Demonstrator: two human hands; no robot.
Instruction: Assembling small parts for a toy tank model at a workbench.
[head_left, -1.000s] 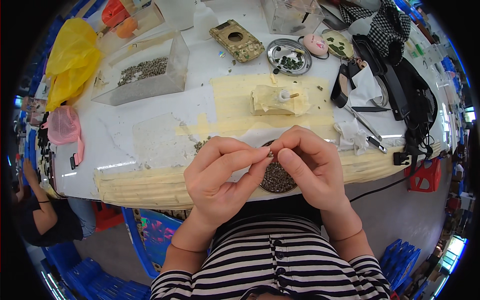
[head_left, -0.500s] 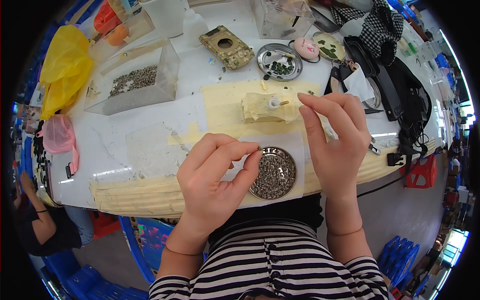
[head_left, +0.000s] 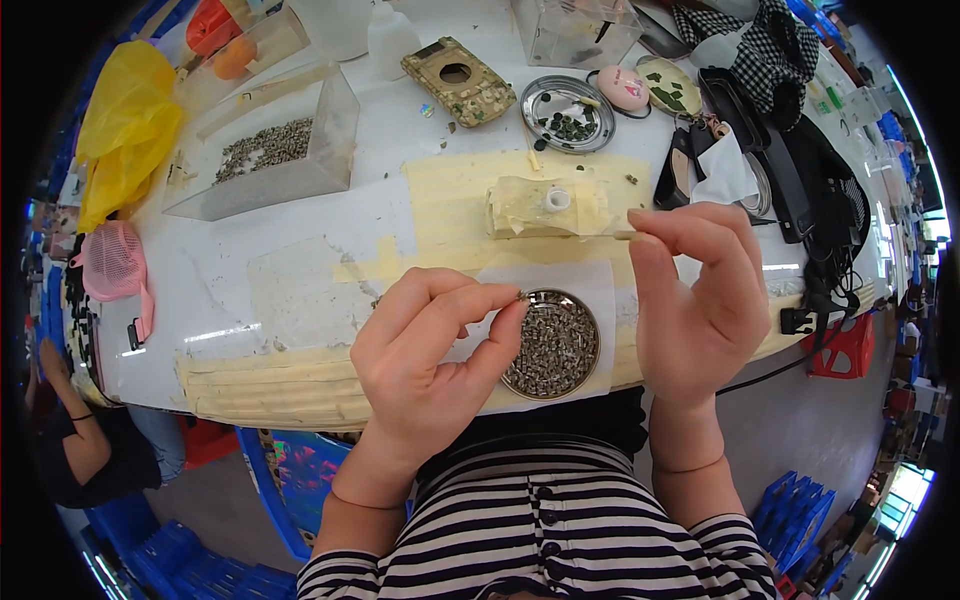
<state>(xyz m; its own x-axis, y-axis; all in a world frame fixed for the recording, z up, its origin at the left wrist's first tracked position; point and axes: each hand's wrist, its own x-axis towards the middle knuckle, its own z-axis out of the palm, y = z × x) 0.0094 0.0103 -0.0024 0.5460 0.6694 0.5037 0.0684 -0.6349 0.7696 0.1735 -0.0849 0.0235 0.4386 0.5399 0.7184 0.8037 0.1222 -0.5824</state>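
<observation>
Near edge of the white table (head_left: pixel 300 250), just past the striped shirt: a round metal dish (head_left: pixel 552 344) full of small grey metal parts sits on a white paper sheet (head_left: pixel 585 290), right at the table's near edge.

L hand (head_left: pixel 430 370) is over the near edge, just left of the dish, thumb and forefinger pinched shut on one tiny metal part (head_left: pixel 521 295), held above the dish's left rim. R hand (head_left: pixel 695 300) hangs right of the dish, fingers curled, thumb and forefinger pinching a thin stick-like piece (head_left: pixel 622 236) whose tip points left toward the tape-covered block (head_left: pixel 545 205). Hands are apart, w/ the dish between them.

Mid table: the block sits on a yellowish taped patch (head_left: pixel 450 200), just far of the dish. Bare table left of the patch gives open room.

Far: clear tray of grey parts (head_left: pixel 270 150) at far left, yellow bag (head_left: pixel 125 130) beyond it at the left edge. Camo-pattern case (head_left: pixel 458 80) and a second metal dish (head_left: pixel 567 100) w/ dark bits sit far centre. Black cables and a checked cloth (head_left: pixel 770 50) crowd the right edge; little free room there.
</observation>
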